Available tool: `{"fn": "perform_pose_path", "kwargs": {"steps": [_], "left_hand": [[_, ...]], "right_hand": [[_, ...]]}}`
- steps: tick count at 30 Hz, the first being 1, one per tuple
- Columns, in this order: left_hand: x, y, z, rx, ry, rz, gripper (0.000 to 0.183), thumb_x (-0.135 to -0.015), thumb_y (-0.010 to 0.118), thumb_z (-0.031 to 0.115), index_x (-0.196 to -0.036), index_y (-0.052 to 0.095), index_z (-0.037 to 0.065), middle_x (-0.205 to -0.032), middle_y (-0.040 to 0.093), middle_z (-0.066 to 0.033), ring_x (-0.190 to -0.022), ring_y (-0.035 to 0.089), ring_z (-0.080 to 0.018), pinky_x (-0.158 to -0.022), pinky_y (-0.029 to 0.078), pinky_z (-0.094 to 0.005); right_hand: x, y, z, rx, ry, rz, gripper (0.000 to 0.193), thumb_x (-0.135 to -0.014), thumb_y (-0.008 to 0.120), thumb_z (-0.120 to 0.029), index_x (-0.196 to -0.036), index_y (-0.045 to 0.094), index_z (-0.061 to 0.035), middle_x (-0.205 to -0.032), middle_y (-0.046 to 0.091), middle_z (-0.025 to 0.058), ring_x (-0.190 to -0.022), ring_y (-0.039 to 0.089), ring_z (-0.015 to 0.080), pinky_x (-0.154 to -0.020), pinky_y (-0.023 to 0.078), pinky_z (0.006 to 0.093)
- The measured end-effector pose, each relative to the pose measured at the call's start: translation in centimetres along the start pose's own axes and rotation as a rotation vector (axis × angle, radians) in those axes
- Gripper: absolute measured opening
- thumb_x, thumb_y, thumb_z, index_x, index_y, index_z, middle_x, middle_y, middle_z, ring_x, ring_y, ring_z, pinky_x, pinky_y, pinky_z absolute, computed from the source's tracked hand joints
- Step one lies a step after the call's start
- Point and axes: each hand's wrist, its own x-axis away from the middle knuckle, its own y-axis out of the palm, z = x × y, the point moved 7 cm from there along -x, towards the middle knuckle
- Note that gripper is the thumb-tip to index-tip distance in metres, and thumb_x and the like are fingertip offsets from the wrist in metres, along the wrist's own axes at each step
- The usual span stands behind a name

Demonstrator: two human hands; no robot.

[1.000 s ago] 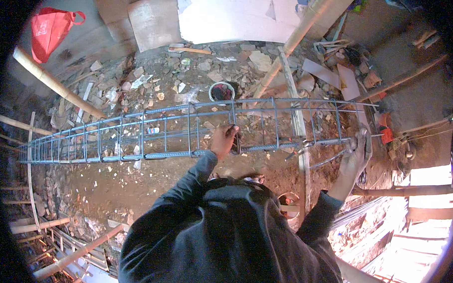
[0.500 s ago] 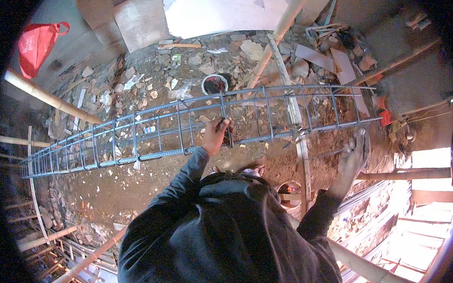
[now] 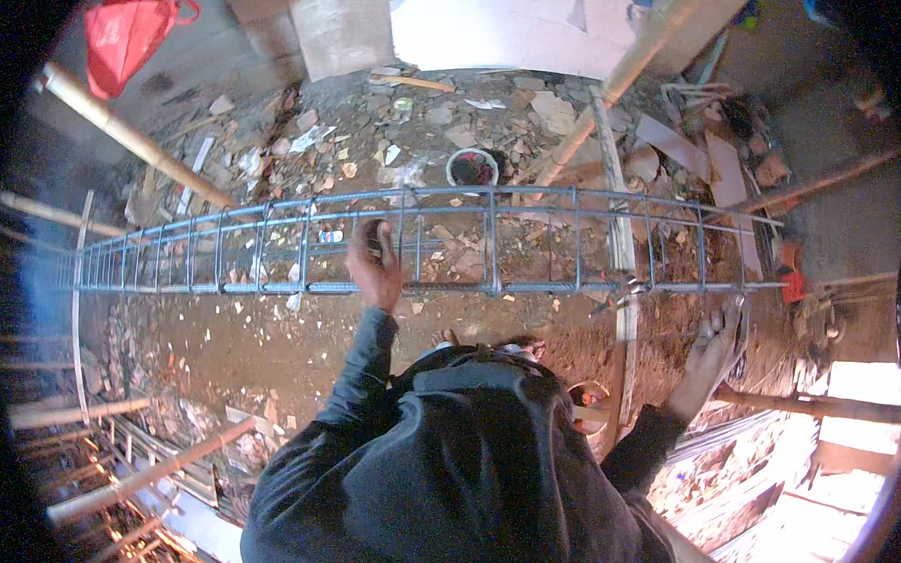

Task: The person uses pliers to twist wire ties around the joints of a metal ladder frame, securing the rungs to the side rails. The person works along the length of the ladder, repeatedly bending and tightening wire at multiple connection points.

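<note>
A long cage of steel reinforcing bars (image 3: 440, 287) stretches across in front of me, with square stirrups (image 3: 492, 243) along it. My left hand (image 3: 375, 269) is at the near side of the cage, between two stirrups, fingers raised and curled about something dark and small that I cannot make out. At the right end of the cage, just below its near bar, my right hand (image 3: 708, 355) is closed. A thin dark thing shows beside its fingers, too blurred to name.
A wooden post (image 3: 623, 327) crosses beneath the cage on the right; a thin upright stick (image 3: 80, 318) stands at its left end. Beyond lie a bucket (image 3: 472, 169), broken rubble (image 3: 437, 112) and bamboo poles (image 3: 138, 142). A red bag (image 3: 126, 42) hangs at the far left.
My left hand has left the stirrup it was at and moved left along the cage. The right hand is slightly lower against the cage end. The whole view has shifted.
</note>
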Motion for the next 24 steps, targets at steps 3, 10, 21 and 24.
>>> {"fn": "perform_pose_path", "kwargs": {"steps": [3, 10, 21, 24], "left_hand": [[-1.6, -1.9, -4.6, -0.121, -0.272, -0.268, 0.047, -0.100, 0.063, 0.045, -0.100, 0.073, -0.001, -0.082, 0.072, -0.0155, -0.073, 0.066, -0.0216, -0.066, 0.051, -0.0392], [1.8, 0.4, -4.4, -0.469, -0.095, -0.665, 0.061, -0.095, 0.057, 0.065, -0.088, 0.076, 0.008, -0.074, 0.070, -0.0170, -0.075, 0.071, -0.0390, -0.066, 0.052, -0.0491], [1.4, 0.4, -5.7, -0.203, -0.069, -0.843, 0.047, -0.095, 0.059, 0.059, -0.097, 0.079, 0.016, -0.078, 0.071, -0.0132, -0.077, 0.070, -0.0385, -0.068, 0.053, -0.0494], [1.5, 0.7, -5.3, -0.297, -0.052, -0.832, 0.045, -0.096, 0.059, 0.058, -0.094, 0.079, 0.017, -0.079, 0.072, -0.0124, -0.078, 0.070, -0.0372, -0.067, 0.055, -0.0496]], "right_hand": [[0.1, 0.9, 0.9, 0.046, 0.029, -0.055, 0.035, -0.099, 0.070, -0.021, -0.129, 0.064, -0.0041, -0.099, 0.058, 0.0003, -0.075, 0.051, 0.0099, -0.064, 0.040, 0.0243], [1.4, 6.9, -0.3, 0.014, 0.017, -0.270, 0.023, -0.098, 0.072, -0.021, -0.118, 0.068, -0.0101, -0.071, 0.048, -0.0057, -0.061, 0.044, 0.0059, -0.052, 0.037, 0.0228], [4.9, 13.8, -0.3, 0.073, 0.039, -0.465, 0.033, -0.104, 0.063, -0.023, -0.128, 0.062, 0.0001, -0.078, 0.050, -0.0049, -0.063, 0.039, 0.0028, -0.049, 0.031, 0.0195], [5.9, 15.5, -0.6, 0.059, 0.027, -0.526, 0.034, -0.104, 0.063, -0.022, -0.129, 0.060, 0.0013, -0.079, 0.049, -0.0041, -0.064, 0.039, 0.0037, -0.051, 0.032, 0.0198]]}}
